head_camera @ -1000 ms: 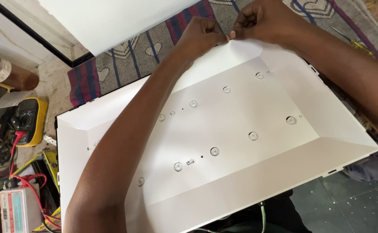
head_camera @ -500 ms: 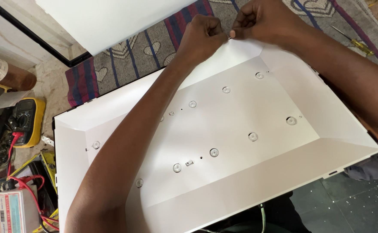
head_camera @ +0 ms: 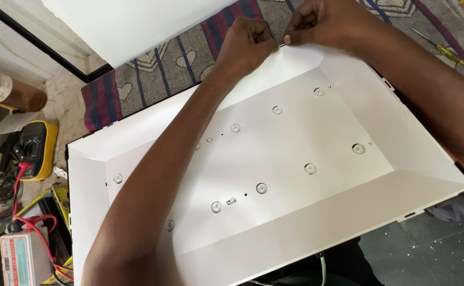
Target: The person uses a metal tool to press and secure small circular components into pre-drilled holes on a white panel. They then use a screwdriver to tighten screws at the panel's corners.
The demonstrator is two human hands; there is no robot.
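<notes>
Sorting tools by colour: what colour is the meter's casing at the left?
Yellow casing around a dark face on the meter, head view.

Repair shop, multimeter [head_camera: 33, 148], opened TV panel [head_camera: 295, 159]

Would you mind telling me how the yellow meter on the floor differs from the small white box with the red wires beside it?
The yellow meter has a yellow casing with a dark face and a round dial; the white box is pale, with a red-trimmed front. The meter lies further from the camera, by the striped mat; the box sits at the lower edge of the view. Both lie left of the white panel, and red wires reach both.
</notes>
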